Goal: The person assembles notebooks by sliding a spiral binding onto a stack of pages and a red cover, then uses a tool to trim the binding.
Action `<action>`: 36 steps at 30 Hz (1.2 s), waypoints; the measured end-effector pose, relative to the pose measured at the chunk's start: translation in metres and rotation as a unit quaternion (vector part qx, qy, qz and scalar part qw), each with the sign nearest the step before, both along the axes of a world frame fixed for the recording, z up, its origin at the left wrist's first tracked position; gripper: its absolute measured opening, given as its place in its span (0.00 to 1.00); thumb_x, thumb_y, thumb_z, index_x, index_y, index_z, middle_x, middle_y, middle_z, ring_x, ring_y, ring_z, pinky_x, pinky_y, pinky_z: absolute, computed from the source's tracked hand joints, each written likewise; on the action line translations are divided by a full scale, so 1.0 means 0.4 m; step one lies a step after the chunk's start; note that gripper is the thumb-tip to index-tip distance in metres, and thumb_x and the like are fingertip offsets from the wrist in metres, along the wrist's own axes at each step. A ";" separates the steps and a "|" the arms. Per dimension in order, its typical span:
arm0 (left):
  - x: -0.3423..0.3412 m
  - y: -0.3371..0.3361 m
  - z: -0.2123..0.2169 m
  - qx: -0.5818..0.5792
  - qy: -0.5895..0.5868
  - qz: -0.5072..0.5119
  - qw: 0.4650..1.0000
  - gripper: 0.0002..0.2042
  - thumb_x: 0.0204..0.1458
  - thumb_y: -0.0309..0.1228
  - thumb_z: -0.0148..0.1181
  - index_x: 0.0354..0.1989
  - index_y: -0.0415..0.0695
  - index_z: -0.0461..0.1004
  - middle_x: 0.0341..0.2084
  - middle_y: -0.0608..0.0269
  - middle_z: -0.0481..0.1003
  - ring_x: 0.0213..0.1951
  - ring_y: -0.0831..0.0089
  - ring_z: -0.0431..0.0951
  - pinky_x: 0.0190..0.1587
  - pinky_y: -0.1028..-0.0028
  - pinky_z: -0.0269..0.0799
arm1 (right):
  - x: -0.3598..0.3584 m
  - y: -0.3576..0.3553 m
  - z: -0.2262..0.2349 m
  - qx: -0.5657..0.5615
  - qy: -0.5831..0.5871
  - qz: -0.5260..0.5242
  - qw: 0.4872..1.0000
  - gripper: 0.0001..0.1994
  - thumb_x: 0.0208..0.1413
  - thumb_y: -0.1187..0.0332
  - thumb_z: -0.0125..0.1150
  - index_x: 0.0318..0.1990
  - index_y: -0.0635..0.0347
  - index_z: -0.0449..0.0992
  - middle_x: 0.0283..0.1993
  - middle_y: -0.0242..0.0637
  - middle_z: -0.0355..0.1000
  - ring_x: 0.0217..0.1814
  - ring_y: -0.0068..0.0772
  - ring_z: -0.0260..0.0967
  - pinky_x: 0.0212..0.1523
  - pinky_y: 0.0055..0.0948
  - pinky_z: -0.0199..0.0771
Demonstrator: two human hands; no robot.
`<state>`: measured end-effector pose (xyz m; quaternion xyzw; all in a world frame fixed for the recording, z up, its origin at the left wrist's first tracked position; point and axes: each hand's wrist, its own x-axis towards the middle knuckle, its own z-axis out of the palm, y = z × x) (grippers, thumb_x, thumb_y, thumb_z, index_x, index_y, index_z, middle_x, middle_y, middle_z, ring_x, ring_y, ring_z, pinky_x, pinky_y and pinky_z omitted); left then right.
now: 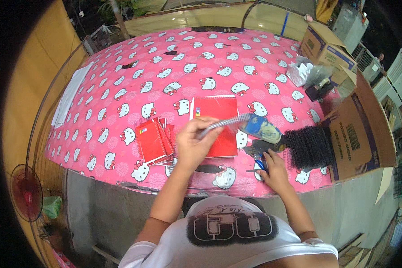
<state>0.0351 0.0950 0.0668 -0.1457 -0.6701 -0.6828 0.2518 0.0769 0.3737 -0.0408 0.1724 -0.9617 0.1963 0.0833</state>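
My left hand (194,140) is closed on a grey spiral coil (230,121), raised over a stack of large red notebooks (214,107). Whether any sheets hang on the coil, I cannot make out. Low by the table's front edge, my right hand (274,167) is closed around a blue-handled tool (261,165) with a thin grey end; its exact kind is partly hidden. Just beyond that hand lies a blue and yellowish patterned, slipper-shaped thing (263,128). Smaller red spiral notebooks (154,140) lie in an uneven pile left of my left hand.
Many black spiral coils (309,147) are bunched beside an open cardboard box (359,129) at the right. Another carton (328,49) and crumpled clear plastic (301,73) sit at the far right. A pink patterned cover (165,107) spans the table. A fan (27,192) stands left.
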 end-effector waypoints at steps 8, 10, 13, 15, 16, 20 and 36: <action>0.011 -0.003 -0.054 -0.296 0.099 0.094 0.945 0.12 0.41 0.15 0.67 0.35 0.37 0.75 0.39 0.51 0.77 0.42 0.65 0.78 0.46 0.70 0.74 | -0.002 -0.010 0.002 -0.032 -0.038 -0.002 0.999 0.21 0.48 0.66 0.61 0.50 0.65 0.68 0.45 0.48 0.65 0.50 0.51 0.63 0.54 0.44 0.60; 0.022 0.008 -0.082 -0.278 0.077 0.104 0.952 0.11 0.40 0.15 0.67 0.34 0.37 0.76 0.39 0.51 0.77 0.42 0.66 0.78 0.45 0.70 0.74 | 0.008 -0.064 0.068 -0.144 -0.028 0.047 0.988 0.21 0.48 0.68 0.61 0.50 0.65 0.68 0.45 0.48 0.65 0.49 0.51 0.64 0.52 0.42 0.63; 0.027 0.026 -0.058 -0.178 0.048 0.155 0.971 0.09 0.41 0.15 0.66 0.33 0.36 0.76 0.38 0.52 0.77 0.41 0.66 0.78 0.44 0.71 0.75 | 0.027 -0.162 0.196 -0.249 0.010 0.093 0.964 0.23 0.46 0.70 0.63 0.52 0.64 0.69 0.44 0.47 0.66 0.47 0.49 0.66 0.49 0.40 0.67; 0.020 0.018 -0.079 -0.180 0.067 0.134 0.972 0.09 0.42 0.15 0.65 0.34 0.35 0.76 0.39 0.50 0.77 0.41 0.65 0.79 0.44 0.71 0.75 | 0.009 -0.201 0.236 -0.278 0.045 0.113 0.953 0.24 0.45 0.72 0.65 0.52 0.63 0.69 0.43 0.47 0.66 0.47 0.46 0.67 0.47 0.38 0.69; 0.021 0.018 -0.084 -0.167 0.069 0.126 0.975 0.09 0.42 0.15 0.65 0.34 0.35 0.76 0.39 0.50 0.77 0.41 0.64 0.79 0.44 0.71 0.75 | 0.000 -0.213 0.244 -0.285 0.055 0.119 0.950 0.25 0.44 0.72 0.66 0.53 0.63 0.69 0.43 0.46 0.66 0.47 0.45 0.67 0.47 0.37 0.69; 0.022 0.025 -0.072 -0.169 0.079 0.138 0.973 0.10 0.41 0.14 0.65 0.35 0.34 0.76 0.38 0.48 0.78 0.42 0.64 0.79 0.45 0.70 0.75 | -0.025 -0.237 0.248 -0.299 0.087 0.120 0.943 0.24 0.44 0.73 0.68 0.51 0.63 0.71 0.42 0.45 0.67 0.44 0.42 0.68 0.44 0.34 0.70; -0.011 -0.151 -0.049 0.188 0.130 0.357 0.906 0.10 0.50 0.24 0.64 0.29 0.43 0.65 0.35 0.55 0.75 0.40 0.70 0.74 0.46 0.70 0.70 | -0.001 -0.147 0.138 -0.275 -0.089 0.093 0.953 0.21 0.47 0.66 0.66 0.50 0.62 0.73 0.45 0.43 0.70 0.48 0.41 0.69 0.47 0.35 0.70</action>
